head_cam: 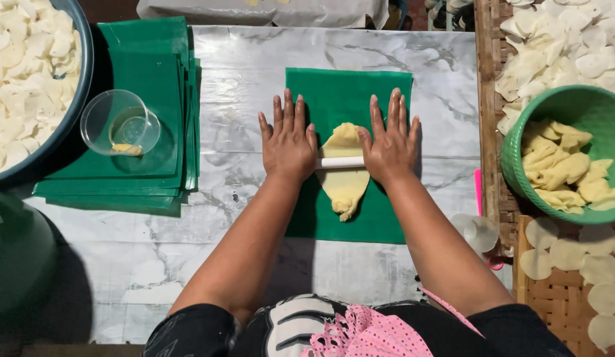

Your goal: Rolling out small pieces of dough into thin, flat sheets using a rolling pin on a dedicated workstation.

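Two flat palms press down on a thin white rolling pin (339, 162), the left hand (289, 142) over one end and the right hand (391, 142) over the other, fingers stretched forward and spread rather than curled around it. Only the middle stretch of the pin shows between them. Under the pin lies a long piece of pale yellow dough (346, 180), flattened and tapering toward the person. The dough rests on a green plastic sheet (334, 89) spread over the marble-patterned table (254, 66). To the left sits a stack of green sheets (149, 59) with a clear plastic cup (120, 123) on top, and beyond it a dark basin (83, 79) of white slices. To the right, a green bowl (565, 106) holds yellow dough pieces, beside woven trays (558, 304) bearing pale round discs.
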